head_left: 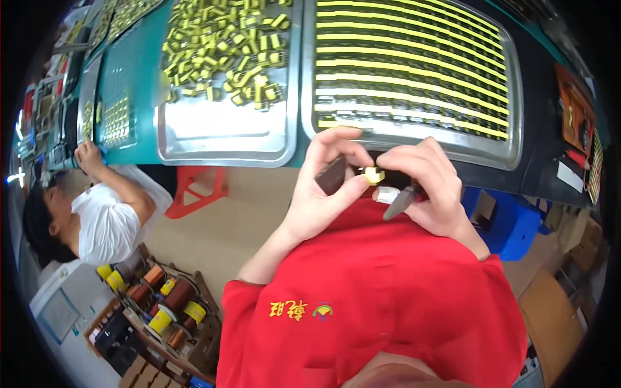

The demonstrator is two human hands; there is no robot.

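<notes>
The part (374,175), small, yellow and black, sat at the centre of the frame, just below the trays. The left hand (304,205) pinched it between thumb and finger, with a dark slab (332,176) also held against the palm. The right hand (435,173) was curled, its fingertips at the part's other side, and gripped a dark blade (401,202); something white beside it was too unclear to name.

Good handling here probably meant a light, steady pinch, the part square to the fingertips, and the blade's edge kept clear of skin.

Loose parts filled the upper end of the left tray (226,132), top centre; yellow rows lined the right tray (515,116), upper right. Beneath ran a bench (147,139), green to the left, black to the right. A co-worker (107,220) in white sat at the left, near a red stool (181,208). Spools (181,295) crowded the lower left; a blue stool (514,226) stood at the right.
</notes>
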